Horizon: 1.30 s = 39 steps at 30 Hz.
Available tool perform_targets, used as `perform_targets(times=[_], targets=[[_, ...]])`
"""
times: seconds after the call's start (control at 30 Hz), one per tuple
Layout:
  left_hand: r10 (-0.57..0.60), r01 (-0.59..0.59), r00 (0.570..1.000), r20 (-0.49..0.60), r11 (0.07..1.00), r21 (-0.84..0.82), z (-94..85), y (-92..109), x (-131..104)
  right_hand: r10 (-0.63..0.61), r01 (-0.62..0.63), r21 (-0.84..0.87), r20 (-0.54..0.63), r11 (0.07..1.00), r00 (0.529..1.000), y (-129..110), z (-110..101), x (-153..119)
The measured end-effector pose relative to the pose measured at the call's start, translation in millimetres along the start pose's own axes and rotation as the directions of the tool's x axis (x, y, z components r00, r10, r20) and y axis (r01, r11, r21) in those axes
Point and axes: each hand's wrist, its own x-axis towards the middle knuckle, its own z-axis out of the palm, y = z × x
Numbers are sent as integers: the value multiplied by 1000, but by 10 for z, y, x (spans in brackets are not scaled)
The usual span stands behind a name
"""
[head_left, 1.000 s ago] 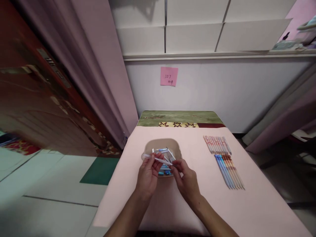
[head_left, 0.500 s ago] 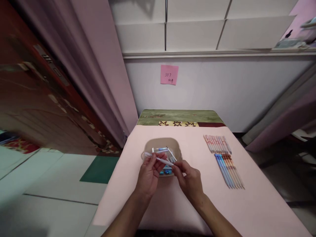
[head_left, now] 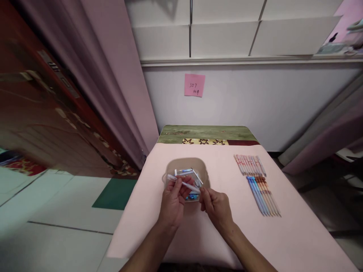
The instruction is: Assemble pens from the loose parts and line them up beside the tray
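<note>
A pale, see-through pen (head_left: 189,186) slants across both hands, over a beige plastic basket (head_left: 187,161). Its upper left part is gripped between the thumb and fingers of my left hand (head_left: 173,200). At its lower right end, my right hand (head_left: 216,204) is closed with thumb and finger pinching the tip. Inside the basket lie blue and white pen parts (head_left: 194,196), partly covered by my hands and the pen. A thin dark-tipped white stick (head_left: 197,176) leans at the basket's right side.
On the right of the pink-covered table (head_left: 227,234) lies a row of pinkish clear pens (head_left: 249,165). Just below it is a row of blue and brown-topped pens (head_left: 263,196). A pink note (head_left: 194,85) is stuck on the wall behind.
My right hand has curled its fingers in more tightly and shifted slightly right and down at the pen's end. My left hand keeps its grip on the pen.
</note>
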Motion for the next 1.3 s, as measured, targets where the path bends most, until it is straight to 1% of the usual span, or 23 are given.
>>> perform_targets(times=[0.1, 0.2, 0.27, 0.37, 0.43, 0.53, 0.67, 0.73, 0.8, 0.87, 0.97, 1.07, 1.13, 1.23, 1.3], targets=[[22, -22, 1000, 8, 1000, 9, -20, 3, 15, 7, -7, 45, 3, 999, 1000, 5, 4, -2], [43, -44, 999, 28, 999, 17, -42, 17, 33, -42, 47, 77, -72, 996, 997, -9, 5, -3], [49, -49, 998, 37, 999, 19, -50, 27, 41, -89, 98, 68, -124, 993, 988, -22, 3, -6], [50, -51, 998, 46, 998, 25, -43, 40, 37, -152, 155, 9, -146, 988, 978, -30, -6, -14], [47, -49, 997, 53, 998, 32, -30, 46, 20, -162, 159, -32, -124, 987, 979, -29, -14, -21], [34, -37, 997, 64, 998, 47, -10, 53, -15, -131, 127, -67, -57, 990, 990, -26, -17, -26], [12, -15, 998, 57, 999, 50, -7, 60, -37, -70, 70, -31, 5, 997, 998, -29, -7, -26], [25, -28, 998, 52, 998, 51, -13, 73, -27, -54, 54, -1, 35, 999, 998, -30, -8, -27], [39, -42, 998, 55, 997, 58, -19, 96, -10, -56, 56, 11, 34, 998, 998, -29, -14, -29], [46, -50, 997, 65, 997, 64, -21, 121, 6, -83, 83, 1, -17, 997, 996, -29, -20, -35], [57, -62, 996, 73, 996, 68, -14, 146, 10, -172, 166, -66, -97, 984, 980, -38, -28, -43], [53, -59, 995, 85, 996, 70, 4, 146, -11, -242, 226, -148, -104, 963, 965, -60, -39, -44], [40, -48, 995, 95, 996, 77, 19, 139, -34, -221, 208, -144, -76, 967, 972, -74, -47, -41], [26, -35, 995, 93, 995, 89, 36, 133, -66, -124, 124, -51, -15, 991, 992, -84, -55, -34], [26, -33, 996, 81, 995, 92, 37, 134, -72, -92, 92, -9, 24, 996, 995, -83, -58, -30]])
